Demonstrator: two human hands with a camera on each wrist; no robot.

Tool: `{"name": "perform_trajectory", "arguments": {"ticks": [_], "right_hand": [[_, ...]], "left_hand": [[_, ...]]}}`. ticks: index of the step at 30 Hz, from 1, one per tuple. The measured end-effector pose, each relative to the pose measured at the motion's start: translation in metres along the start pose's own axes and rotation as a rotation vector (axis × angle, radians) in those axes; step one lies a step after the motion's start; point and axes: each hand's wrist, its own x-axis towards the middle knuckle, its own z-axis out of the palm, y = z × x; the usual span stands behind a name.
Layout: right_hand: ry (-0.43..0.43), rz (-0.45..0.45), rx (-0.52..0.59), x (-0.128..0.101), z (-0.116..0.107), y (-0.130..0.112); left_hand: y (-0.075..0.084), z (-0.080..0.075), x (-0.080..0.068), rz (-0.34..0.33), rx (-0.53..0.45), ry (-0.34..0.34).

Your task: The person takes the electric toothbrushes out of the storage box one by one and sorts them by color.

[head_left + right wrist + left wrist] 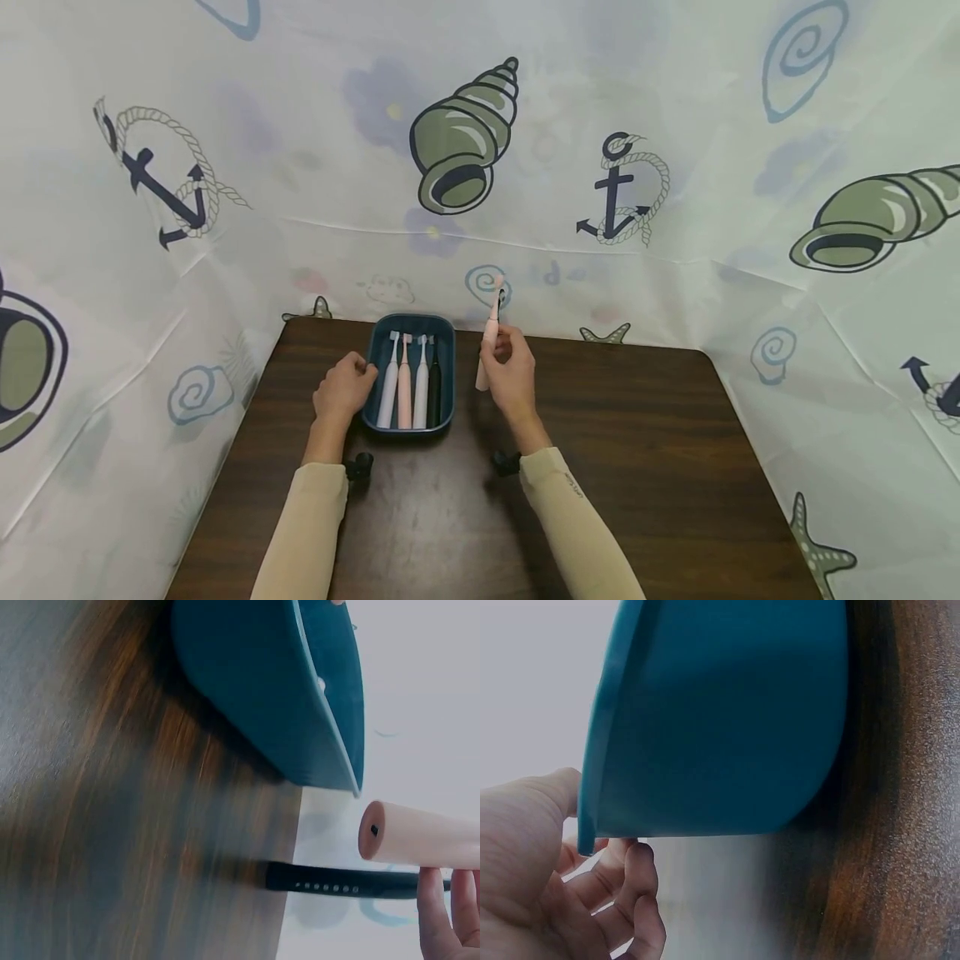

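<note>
My left hand grips the left rim of a dark blue plastic bin, its fingers curled beside the rim. Inside the bin lie several electric toothbrushes: a white one, a pink one, another white one and a black one. Right of the bin, my right hand holds a pale pink electric toothbrush tilted, head up. A second black electric toothbrush appears upright behind it, mostly hidden in the head view; whether it touches the table is unclear.
The bin stands near the back edge of a dark brown wooden table. A pale cloth printed with shells and anchors hangs behind and around the table. Small black wrist cameras sit on both wrists.
</note>
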Motion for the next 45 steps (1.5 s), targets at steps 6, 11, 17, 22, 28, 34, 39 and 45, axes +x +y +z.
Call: {"name": "perform_trajectory", "arguments": {"ticks": [6,11,17,22,28,34,39,45], "right_hand": [[0.040,0.018,-0.009,0.002,-0.010,0.007],[0.068,0.054,-0.020,0.007,-0.020,0.012],[0.125,0.058,0.010,0.016,-0.030,0.023],[0.157,0.071,-0.005,0.022,-0.034,0.034],[0.182,0.074,0.008,0.027,-0.035,0.042],[0.196,0.106,0.003,0.031,-0.033,0.044],[0.213,0.121,-0.003,0.035,-0.031,0.047],[0.236,0.128,-0.019,0.038,-0.029,0.057]], "left_hand": [[-0.003,0.001,0.002,0.007,-0.001,0.009],[-0.005,0.002,0.003,0.011,-0.004,0.012],[-0.003,0.002,0.002,0.002,-0.007,0.011],[-0.003,0.003,0.002,-0.002,-0.005,0.018],[-0.002,0.003,0.002,-0.004,-0.010,0.024],[-0.001,0.004,0.000,-0.005,-0.021,0.038],[-0.002,0.006,0.000,-0.004,-0.030,0.062],[-0.006,0.010,0.001,-0.008,-0.034,0.067]]}}
